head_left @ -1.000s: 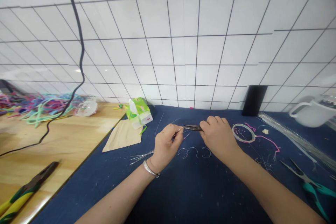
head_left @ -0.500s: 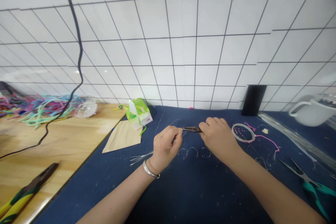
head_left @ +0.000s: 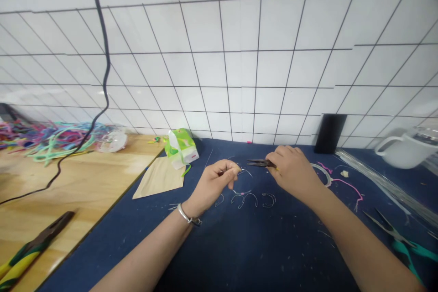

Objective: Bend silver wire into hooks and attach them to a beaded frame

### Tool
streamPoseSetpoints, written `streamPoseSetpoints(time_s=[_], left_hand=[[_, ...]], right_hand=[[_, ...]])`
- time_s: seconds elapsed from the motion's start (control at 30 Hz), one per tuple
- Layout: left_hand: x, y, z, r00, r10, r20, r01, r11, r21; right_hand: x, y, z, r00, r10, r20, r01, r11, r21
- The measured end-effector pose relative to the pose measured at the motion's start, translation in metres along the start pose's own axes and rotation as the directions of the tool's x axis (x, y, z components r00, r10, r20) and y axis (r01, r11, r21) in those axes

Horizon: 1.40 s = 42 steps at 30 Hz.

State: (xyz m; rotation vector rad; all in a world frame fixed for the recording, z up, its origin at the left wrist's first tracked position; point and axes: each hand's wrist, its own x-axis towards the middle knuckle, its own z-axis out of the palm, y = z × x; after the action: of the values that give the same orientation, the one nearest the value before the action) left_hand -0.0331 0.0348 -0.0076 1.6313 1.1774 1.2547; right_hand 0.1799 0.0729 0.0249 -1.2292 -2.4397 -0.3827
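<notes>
Thin silvery wire (head_left: 247, 173) sticks out to the right from the pinched fingertips of my left hand (head_left: 216, 183). My right hand (head_left: 294, 171) is closed around dark-nosed pliers (head_left: 260, 163), whose jaws point left. A small gap separates the jaws from the wire and my left fingers. Below the hands, curled wire pieces (head_left: 243, 200) lie on the dark blue mat (head_left: 260, 246), with another curled piece (head_left: 268, 200) to their right. A white ring (head_left: 323, 174) is partly hidden behind my right hand.
Pliers with green-yellow handles (head_left: 37, 248) rest on wood at left. A beige cloth (head_left: 159, 179) and green packet (head_left: 181, 146) lie behind. On the right are straight wires (head_left: 383, 185), teal-handled pliers (head_left: 398, 237), a black block (head_left: 330, 133) and a white jug (head_left: 402, 148).
The pliers have come off the wire and moved right and slightly up with my right hand. My left hand has turned, and more wire shows beyond its fingertips.
</notes>
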Motion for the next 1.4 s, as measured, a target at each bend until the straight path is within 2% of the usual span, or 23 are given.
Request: streamPoseSetpoints(time_s=[0.1,0.17,0.3,0.47,0.63,0.83,1.03,1.4], left_hand=[[0.0,0.0,-0.003,0.984,-0.092,0.152,0.135,0.943,-0.304],[-0.001,-0.001,-0.004,0.964,-0.114,0.239,0.207,0.885,-0.417],[-0.003,-0.003,-0.004,0.938,-0.128,0.323,0.289,0.801,-0.524],[-0.005,-0.008,-0.004,0.9,-0.126,0.416,0.379,0.696,-0.609],[-0.008,-0.017,0.0,0.855,-0.019,0.519,0.44,0.555,-0.706],[-0.01,-0.022,0.007,0.848,0.018,0.53,0.451,0.502,-0.738],[-0.013,-0.021,0.01,0.857,0.048,0.513,0.434,0.469,-0.769],[-0.016,-0.016,0.02,0.945,0.021,0.326,0.27,0.51,-0.817]], right_hand=[[0.002,0.007,0.004,0.998,-0.056,0.04,0.051,0.991,0.127],[0.002,0.006,0.01,0.989,-0.125,0.079,0.104,0.967,0.232],[0.001,-0.004,0.021,0.966,-0.237,0.101,0.179,0.901,0.395],[-0.002,-0.015,0.028,0.961,-0.273,0.043,0.214,0.834,0.509],[-0.004,-0.02,0.037,0.957,-0.29,0.013,0.225,0.771,0.595],[-0.007,-0.023,0.045,0.955,-0.286,-0.074,0.278,0.782,0.559],[-0.009,-0.023,0.043,0.949,-0.298,-0.103,0.31,0.819,0.483],[-0.009,-0.023,0.035,0.96,-0.198,-0.198,0.25,0.926,0.283]])
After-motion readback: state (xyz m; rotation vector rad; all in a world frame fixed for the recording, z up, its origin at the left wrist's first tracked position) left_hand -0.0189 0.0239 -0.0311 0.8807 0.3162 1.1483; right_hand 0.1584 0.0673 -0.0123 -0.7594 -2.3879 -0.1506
